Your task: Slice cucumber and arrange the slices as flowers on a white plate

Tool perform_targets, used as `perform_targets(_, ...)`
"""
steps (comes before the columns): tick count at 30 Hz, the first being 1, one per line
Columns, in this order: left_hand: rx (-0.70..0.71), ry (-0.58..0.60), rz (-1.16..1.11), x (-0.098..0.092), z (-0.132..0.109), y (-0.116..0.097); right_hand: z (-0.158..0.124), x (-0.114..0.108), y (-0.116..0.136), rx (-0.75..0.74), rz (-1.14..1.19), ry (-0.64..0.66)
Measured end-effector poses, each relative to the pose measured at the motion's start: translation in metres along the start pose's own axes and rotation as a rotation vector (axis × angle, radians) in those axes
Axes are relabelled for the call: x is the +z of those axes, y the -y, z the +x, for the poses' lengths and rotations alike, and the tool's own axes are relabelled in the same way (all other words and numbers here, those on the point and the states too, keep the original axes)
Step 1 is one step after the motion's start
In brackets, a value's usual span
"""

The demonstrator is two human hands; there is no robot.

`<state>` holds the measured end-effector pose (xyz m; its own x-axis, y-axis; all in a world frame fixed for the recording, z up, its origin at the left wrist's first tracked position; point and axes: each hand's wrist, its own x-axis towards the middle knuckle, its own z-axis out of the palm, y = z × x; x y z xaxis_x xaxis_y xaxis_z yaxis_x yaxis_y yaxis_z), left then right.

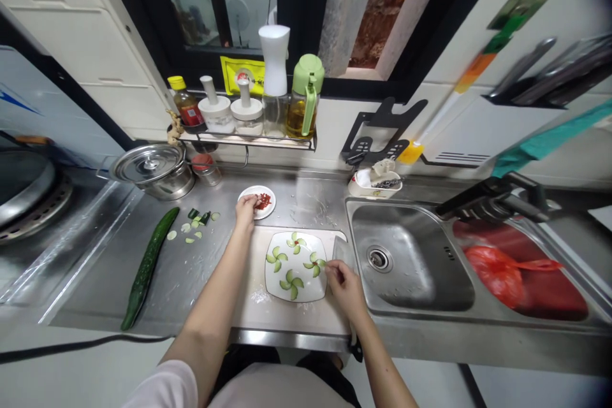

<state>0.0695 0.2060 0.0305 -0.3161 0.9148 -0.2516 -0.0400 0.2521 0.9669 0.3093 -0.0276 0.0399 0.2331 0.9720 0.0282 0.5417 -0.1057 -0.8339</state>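
The left hand reaches far out to a small round dish with red chopped bits on it. The fingers are bunched together right at the dish's near edge, as if pinching some of the red bits, but the pinch is too small to see for sure. The red bits lie just to the right of those fingertips.

The right hand sits close to the body. Its fingers are curled and pinched at the right edge of a square white plate. I cannot tell if it holds anything. Just to the left of this hand is a cucumber flower, one of four flowers made from green slices. Each flower has a small red dot in the middle.

The plate rests on a white cutting board. It lies between the two hands, nearer to the right hand. From the left hand, the plate is back toward the body and a little to the right.

A long whole cucumber lies well off to the left of the left hand, its length running toward and away from the person. Some cut cucumber pieces sit near its far end. The sink is just right of the right hand.
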Motion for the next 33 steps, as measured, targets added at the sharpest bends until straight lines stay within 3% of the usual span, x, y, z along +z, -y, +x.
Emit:
perform_targets(4, -0.097, 0.032, -0.237, -0.020, -0.024, 0.000, 0.002, 0.004, 0.003, 0.000, 0.025, 0.016)
perform_targets(7, -0.151, 0.159, -0.346, -0.031, -0.061, 0.006, 0.003, 0.009, 0.011, -0.004, 0.061, 0.030)
perform_targets(13, -0.169, 0.418, -0.237, -0.033, -0.158, 0.017, 0.001, 0.033, 0.040, -0.039, 0.187, 0.097)
perform_targets(16, -0.122, 0.495, -0.139, -0.032, -0.188, 0.016, 0.001, 0.043, 0.052, -0.052, 0.227, 0.141)
perform_targets(25, -0.132, 0.489, -0.147, -0.040, -0.206, 0.005, -0.001, 0.045, 0.059, -0.035, 0.368, 0.196)
perform_targets(30, -0.125, 0.513, -0.135, -0.042, -0.209, 0.006, -0.004, 0.043, 0.065, -0.053, 0.352, 0.199)
perform_targets(33, -0.053, 0.493, -0.080, -0.047, -0.204, 0.008, -0.003, 0.038, 0.062, -0.095, 0.270, 0.199)
